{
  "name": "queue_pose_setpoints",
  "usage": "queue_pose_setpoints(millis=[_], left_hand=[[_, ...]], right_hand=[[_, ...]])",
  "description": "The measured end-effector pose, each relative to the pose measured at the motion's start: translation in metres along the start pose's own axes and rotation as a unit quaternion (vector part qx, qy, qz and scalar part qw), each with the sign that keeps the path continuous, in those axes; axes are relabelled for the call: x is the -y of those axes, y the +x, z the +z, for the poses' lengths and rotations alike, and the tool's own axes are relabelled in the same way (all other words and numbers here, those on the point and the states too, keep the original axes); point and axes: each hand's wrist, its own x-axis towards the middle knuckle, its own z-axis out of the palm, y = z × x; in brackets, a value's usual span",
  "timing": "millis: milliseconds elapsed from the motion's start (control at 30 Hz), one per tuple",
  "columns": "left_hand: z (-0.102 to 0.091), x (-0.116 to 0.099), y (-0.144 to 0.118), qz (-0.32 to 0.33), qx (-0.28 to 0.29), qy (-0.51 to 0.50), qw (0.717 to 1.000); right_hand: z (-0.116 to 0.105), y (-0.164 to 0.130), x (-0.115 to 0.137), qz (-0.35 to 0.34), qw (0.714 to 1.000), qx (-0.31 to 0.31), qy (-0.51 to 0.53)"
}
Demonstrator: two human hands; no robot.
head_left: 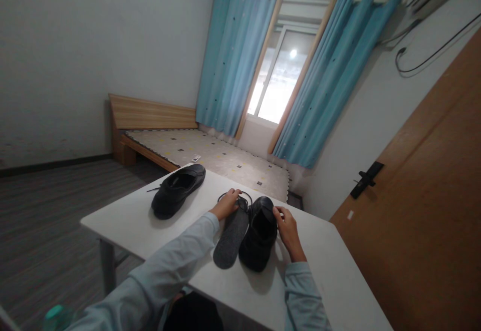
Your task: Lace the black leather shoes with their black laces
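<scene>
A black lace-up shoe [258, 241] stands on the white table with its heel towards me. Beside it on the left lies a dark grey insole [230, 241], its far end partly covered by a loose black shoelace [246, 196]. My left hand [228, 204] is closed at the far end of the insole, its fingers pinching the shoelace. On the shoe's right side, my right hand [286, 225] has its thumb and fingers closed at the edge of the opening; its fingertips are partly hidden. The other black shoe [178, 191] sits apart at the table's left.
The white table [323, 261] has its left edge near the grey floor. Behind it stands a bed [221, 153] with a patterned mattress and a small white item. A wooden door [424, 196] is on the right. A green-capped object [54, 312] shows at lower left.
</scene>
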Motion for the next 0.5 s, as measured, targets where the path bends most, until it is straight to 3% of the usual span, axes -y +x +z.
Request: queue_pose_setpoints(millis=[267,500], left_hand=[[-0.0027,0.0015,0.0025,-0.034,-0.045,-0.068,0.996],[-0.0043,0.0043,0.0041,-0.081,-0.043,-0.097,0.991]], right_hand=[[-0.0003,-0.0003,0.0006,-0.006,1.0,0.004,-0.002],[0.0002,-0.0003,-0.0003,-0.007,1.0,-0.002,0.0]])
